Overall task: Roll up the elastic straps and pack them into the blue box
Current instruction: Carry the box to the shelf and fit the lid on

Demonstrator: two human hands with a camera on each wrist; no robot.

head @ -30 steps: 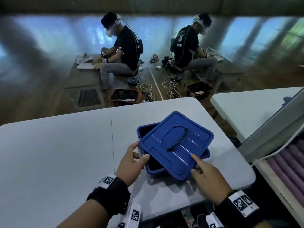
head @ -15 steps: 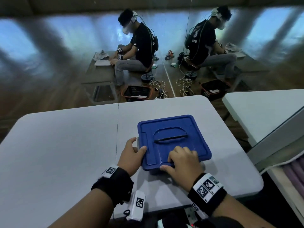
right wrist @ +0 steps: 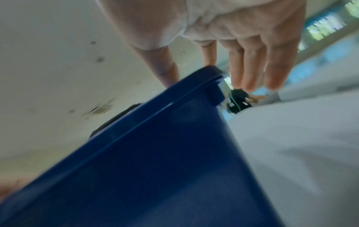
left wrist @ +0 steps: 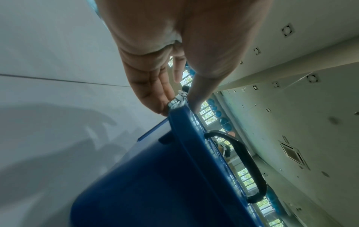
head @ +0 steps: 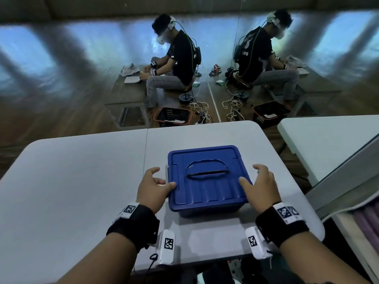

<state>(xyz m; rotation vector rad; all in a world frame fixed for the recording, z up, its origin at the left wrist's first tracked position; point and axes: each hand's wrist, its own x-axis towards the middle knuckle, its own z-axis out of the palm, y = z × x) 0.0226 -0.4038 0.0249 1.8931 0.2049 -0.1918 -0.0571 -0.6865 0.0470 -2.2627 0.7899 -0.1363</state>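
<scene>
The box (head: pixel 207 193) sat at centre frame in my head view, on the near right part of the table (head: pixel 78 181), its lid (head: pixel 205 177) lying flat and square on top with the black handle (head: pixel 207 173) folded down. No straps showed anywhere; I judged them packed inside, so the step in hand was closing up. My left hand (head: pixel 152 188) flanked the lid's left edge, thumb on the lid's corner, fingers loosely spread beside a white latch (left wrist: pixel 177 102). My right hand (head: pixel 259 186) sat at the right edge, thumb on the lid, fingers spread and relaxed, clear of the rim in the wrist view. Neither hand gripped anything. Next, I reckoned, the side latches would need pressing down, if they were not already caught; I could not tell.
</scene>
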